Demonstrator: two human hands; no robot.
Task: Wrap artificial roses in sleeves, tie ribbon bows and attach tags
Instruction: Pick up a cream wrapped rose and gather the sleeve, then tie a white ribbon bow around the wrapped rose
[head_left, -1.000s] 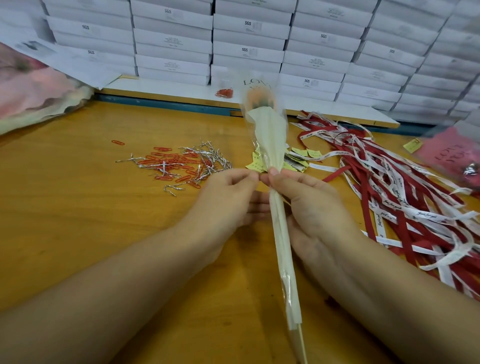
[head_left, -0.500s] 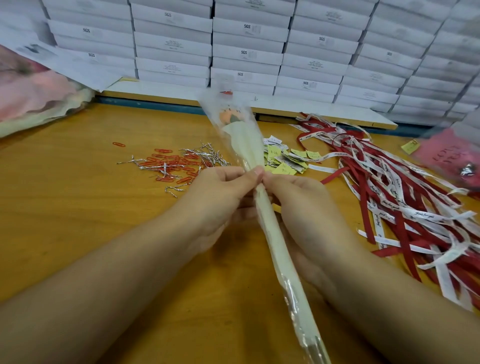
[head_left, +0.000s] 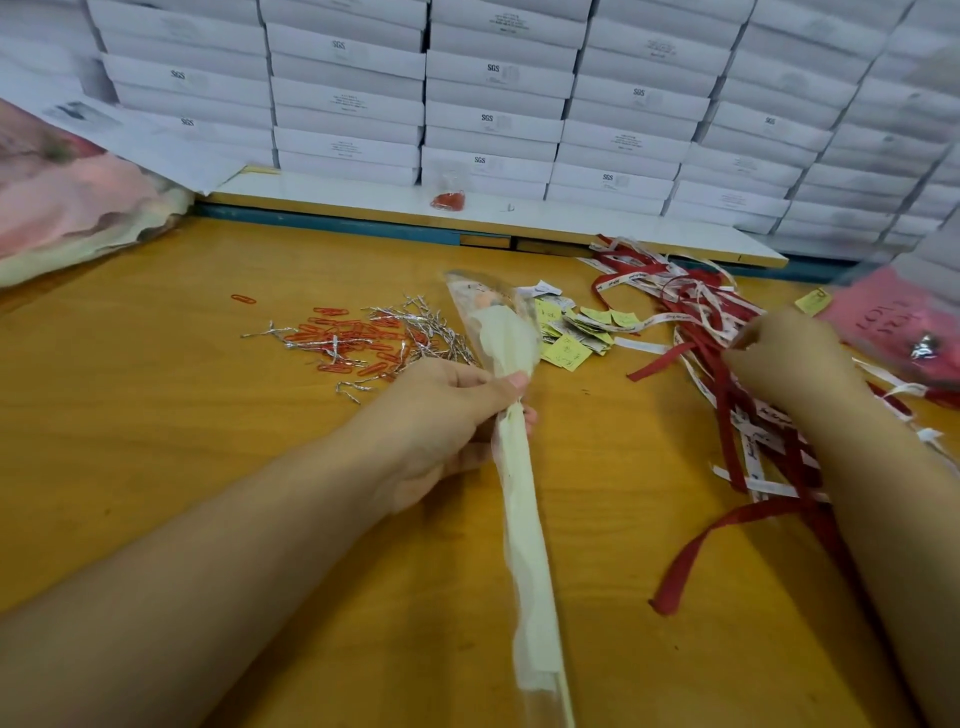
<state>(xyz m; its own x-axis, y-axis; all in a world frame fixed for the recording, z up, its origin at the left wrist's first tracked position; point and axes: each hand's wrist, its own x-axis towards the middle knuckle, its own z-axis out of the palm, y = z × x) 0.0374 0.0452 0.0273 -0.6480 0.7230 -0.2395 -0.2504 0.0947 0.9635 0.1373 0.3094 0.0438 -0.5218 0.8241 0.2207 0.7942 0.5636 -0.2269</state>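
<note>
A sleeved artificial rose (head_left: 511, 467) lies slanted over the wooden table (head_left: 156, 415), its pale flower head at the far end inside clear wrap with cream paper. My left hand (head_left: 452, 415) grips the sleeve at its narrow neck, thumb on top. My right hand (head_left: 795, 364) is over the tangled pile of red and white ribbons (head_left: 737, 332) at the right, fingers curled and pinching among the strands; which strand it holds is blurred. Small yellow and white tags (head_left: 566, 332) lie just beyond the rose head.
Red paper clips and silver twist ties (head_left: 363, 338) are scattered left of the rose. White boxes (head_left: 493, 104) are stacked along the back. A pink bagged bundle (head_left: 67, 208) sits far left, a pink printed sleeve pack (head_left: 893, 322) far right.
My right hand let go of the sleeve and moved right onto the ribbon pile. The left hand alone now holds the rose, which has tipped further left and lower.
</note>
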